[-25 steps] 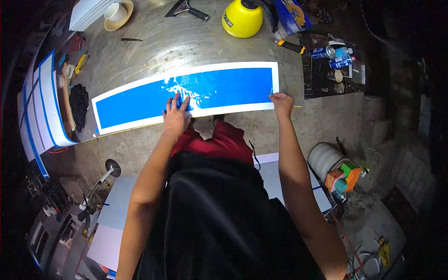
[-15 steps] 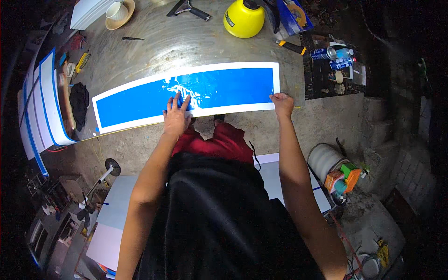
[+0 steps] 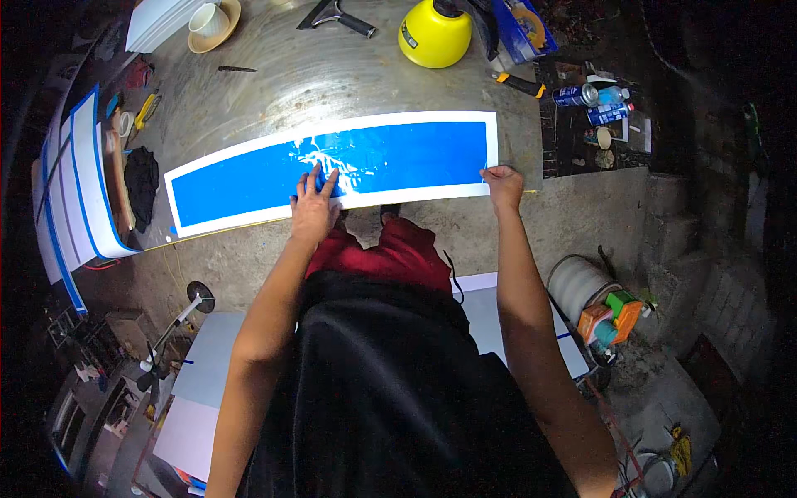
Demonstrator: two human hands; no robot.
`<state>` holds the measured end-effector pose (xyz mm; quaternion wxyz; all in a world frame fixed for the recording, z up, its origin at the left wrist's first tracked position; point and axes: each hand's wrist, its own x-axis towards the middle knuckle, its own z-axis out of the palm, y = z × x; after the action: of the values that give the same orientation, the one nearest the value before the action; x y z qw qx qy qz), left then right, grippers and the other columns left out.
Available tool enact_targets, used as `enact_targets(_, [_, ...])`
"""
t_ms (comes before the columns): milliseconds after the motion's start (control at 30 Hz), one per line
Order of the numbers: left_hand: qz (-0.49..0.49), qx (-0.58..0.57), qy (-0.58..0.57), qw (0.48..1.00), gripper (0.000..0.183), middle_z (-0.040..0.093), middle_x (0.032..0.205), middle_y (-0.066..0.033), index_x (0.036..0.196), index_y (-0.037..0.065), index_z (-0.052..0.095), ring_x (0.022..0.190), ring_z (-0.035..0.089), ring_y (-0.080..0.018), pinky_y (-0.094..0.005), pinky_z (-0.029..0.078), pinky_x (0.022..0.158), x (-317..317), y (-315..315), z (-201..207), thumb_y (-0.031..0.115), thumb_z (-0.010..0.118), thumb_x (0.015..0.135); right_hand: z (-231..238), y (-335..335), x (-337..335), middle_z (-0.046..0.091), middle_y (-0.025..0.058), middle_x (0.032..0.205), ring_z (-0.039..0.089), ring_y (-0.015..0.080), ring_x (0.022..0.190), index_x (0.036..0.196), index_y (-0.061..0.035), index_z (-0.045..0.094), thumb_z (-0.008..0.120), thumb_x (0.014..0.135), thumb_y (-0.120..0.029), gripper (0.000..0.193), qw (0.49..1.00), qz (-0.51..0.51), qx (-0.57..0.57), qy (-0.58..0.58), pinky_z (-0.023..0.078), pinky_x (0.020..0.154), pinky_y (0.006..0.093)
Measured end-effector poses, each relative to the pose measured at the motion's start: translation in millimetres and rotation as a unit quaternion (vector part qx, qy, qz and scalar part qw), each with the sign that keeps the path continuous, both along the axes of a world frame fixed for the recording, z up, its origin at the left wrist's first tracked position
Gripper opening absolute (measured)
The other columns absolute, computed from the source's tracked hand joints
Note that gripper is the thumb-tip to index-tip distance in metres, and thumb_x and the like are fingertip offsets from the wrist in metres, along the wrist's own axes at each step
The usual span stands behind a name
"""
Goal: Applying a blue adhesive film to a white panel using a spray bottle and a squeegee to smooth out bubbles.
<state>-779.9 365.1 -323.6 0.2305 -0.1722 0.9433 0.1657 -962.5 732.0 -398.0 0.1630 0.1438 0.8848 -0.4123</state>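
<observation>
A long white panel (image 3: pixel 491 141) lies across the near side of the worktable, covered by a shiny blue sheet (image 3: pixel 241 178) that leaves a white border. My left hand (image 3: pixel 314 207) rests on the panel's near edge, its fingers spread on the glossy, wrinkled part of the blue. At the near right corner, my right hand (image 3: pixel 504 187) is closed in a pinch. Its fingertips touch the blue sheet's edge around something thin and small that I cannot make out.
On the metal worktable (image 3: pixel 274 91) stand a yellow round bottle (image 3: pixel 434 35), a black-handled squeegee (image 3: pixel 339 17), a pen (image 3: pixel 237 69) and a cup on a saucer (image 3: pixel 207 23). A utility knife (image 3: pixel 520 84) lies at the right edge. White panels with blue edging (image 3: pixel 79 178) lean at left.
</observation>
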Motion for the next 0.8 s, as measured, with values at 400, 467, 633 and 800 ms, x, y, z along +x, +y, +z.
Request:
enact_targets(400, [0.007,0.005,0.002,1.0,0.08,0.022,0.161,-0.0069,0.152,0.034,0.036,0.146,0.026,-0.0375,-0.0681,0.034,0.109,-1.9,-2.0,-2.3,0.023,0.075,0.083,-5.2,7.5,-2.1,0.069,0.0076,0.083,0.064,0.0144,0.074,0.089,0.0021,0.067,0.086,0.076,-0.007,0.025,1.0,-0.025,0.004,0.005,0.052,0.07,0.0277])
enact_targets(467, [0.018,0.009,0.044,0.999,0.078,0.027,0.159,-0.01,0.151,0.029,0.039,0.144,0.029,-0.0372,-0.0641,0.03,0.113,3.8,-7.6,-4.8,0.023,0.075,0.083,8.5,0.2,-1.8,0.069,0.0078,0.084,0.064,0.0144,0.076,0.092,0.0022,0.066,0.087,0.076,-0.008,0.028,1.0,-0.029,0.003,0.006,0.052,0.07,0.0277])
enact_targets(633, [0.056,-0.037,0.127,0.99,0.07,0.038,0.149,-0.016,0.146,0.021,0.045,0.136,0.037,-0.0371,-0.0554,0.029,0.113,16.7,-31.3,18.8,0.019,0.074,0.082,7.1,8.2,-5.4,0.071,0.0081,0.082,0.066,0.017,0.075,0.092,0.0002,0.067,0.087,0.075,-0.011,0.028,0.998,-0.027,0.01,0.047,0.052,0.069,0.0298])
enact_targets(800, [0.16,-0.067,0.217,0.961,0.061,0.044,0.141,-0.0205,0.136,0.014,0.053,0.127,0.044,-0.0407,-0.0517,0.039,0.105,55.2,-83.0,6.3,0.019,0.076,0.08,10.0,31.9,-9.7,0.071,0.0058,0.087,0.065,0.0146,0.081,0.09,-0.0025,0.069,0.08,0.085,-0.015,0.017,0.989,0.091,0.013,0.114,0.053,0.074,0.03])
